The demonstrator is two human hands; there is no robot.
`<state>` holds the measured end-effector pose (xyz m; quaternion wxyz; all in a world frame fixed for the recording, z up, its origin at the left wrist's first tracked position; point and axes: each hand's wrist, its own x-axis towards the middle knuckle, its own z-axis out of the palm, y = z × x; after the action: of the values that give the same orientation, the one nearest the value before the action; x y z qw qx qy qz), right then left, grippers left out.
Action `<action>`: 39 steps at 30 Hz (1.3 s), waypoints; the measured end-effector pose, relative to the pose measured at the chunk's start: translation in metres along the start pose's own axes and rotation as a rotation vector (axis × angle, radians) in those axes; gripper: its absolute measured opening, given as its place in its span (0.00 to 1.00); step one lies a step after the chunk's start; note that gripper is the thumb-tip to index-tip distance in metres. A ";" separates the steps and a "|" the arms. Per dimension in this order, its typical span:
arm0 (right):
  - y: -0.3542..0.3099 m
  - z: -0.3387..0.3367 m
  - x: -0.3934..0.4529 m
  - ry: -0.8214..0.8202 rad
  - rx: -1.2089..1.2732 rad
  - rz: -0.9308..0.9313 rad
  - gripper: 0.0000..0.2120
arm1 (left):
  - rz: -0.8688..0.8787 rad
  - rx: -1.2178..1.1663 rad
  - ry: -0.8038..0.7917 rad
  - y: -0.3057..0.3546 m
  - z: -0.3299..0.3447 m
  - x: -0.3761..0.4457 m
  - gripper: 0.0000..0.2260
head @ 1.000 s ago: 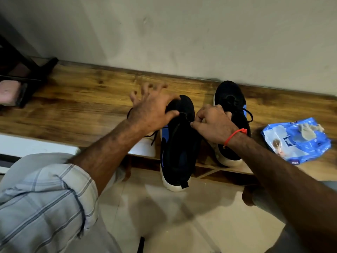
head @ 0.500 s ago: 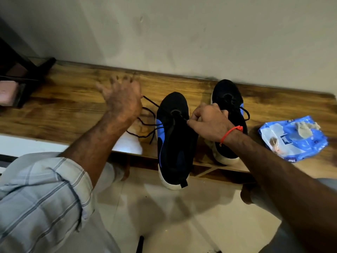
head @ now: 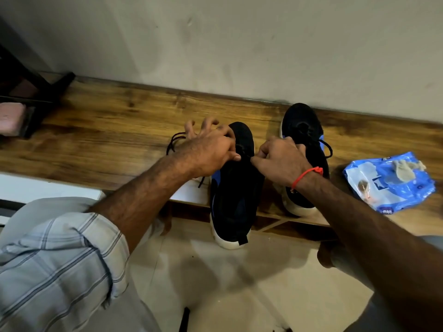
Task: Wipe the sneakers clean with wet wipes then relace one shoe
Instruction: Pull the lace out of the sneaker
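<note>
1. The near shoe [head: 236,188] lies on the bench [head: 107,130] with its heel past the edge; a hard tug on the lace [head: 174,141] could likely tip it to the floor.
2. The lace could slip from its eyelet if the pinch loosens.
3. The left hand [head: 211,152] pinches at the shoe's throat, outer fingers splayed.
4. The right hand [head: 279,156] is curled, pinching opposite; what it holds is unclear.
5. The far shoe [head: 303,130] sits just right, the wipes [head: 393,185] beyond.

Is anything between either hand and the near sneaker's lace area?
Nothing visible is. The left hand and right hand are both already on the lace area of the near sneaker. The second sneaker and the wipes pack lie to the right on the bench, out of the way.
</note>
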<state>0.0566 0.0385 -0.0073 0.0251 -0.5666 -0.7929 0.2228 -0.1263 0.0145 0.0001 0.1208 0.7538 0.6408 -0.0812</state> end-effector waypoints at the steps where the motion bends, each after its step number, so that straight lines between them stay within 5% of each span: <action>1: 0.001 0.000 0.001 -0.003 0.007 0.001 0.14 | -0.031 -0.001 -0.020 -0.005 -0.002 0.000 0.15; 6: 0.009 0.001 0.002 0.003 0.017 -0.001 0.16 | -0.379 0.022 0.092 -0.052 -0.025 -0.006 0.13; 8: 0.010 0.003 0.001 0.005 0.052 -0.014 0.16 | -0.470 -0.049 0.158 -0.056 -0.027 -0.009 0.24; 12: 0.004 0.005 0.000 0.019 0.046 -0.030 0.15 | -0.272 -0.211 0.045 -0.023 -0.014 -0.014 0.23; 17: 0.001 0.003 0.001 -0.025 0.036 -0.057 0.05 | -0.188 -0.135 -0.029 0.007 0.001 -0.015 0.23; 26: -0.009 0.001 -0.002 -0.226 -0.094 -0.096 0.26 | -0.294 -0.085 -0.168 -0.004 -0.008 -0.018 0.13; 34: -0.017 0.020 0.004 -0.009 -0.136 -0.260 0.09 | -0.201 -0.052 -0.118 0.005 -0.004 -0.019 0.12; 39: 0.007 -0.006 0.023 0.216 0.189 0.027 0.09 | -0.219 -0.031 -0.097 0.004 -0.006 -0.019 0.12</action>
<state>0.0563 0.0628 -0.0094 0.1605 -0.5932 -0.7532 0.2344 -0.1255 -0.0021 0.0112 0.1537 0.6725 0.7139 -0.1206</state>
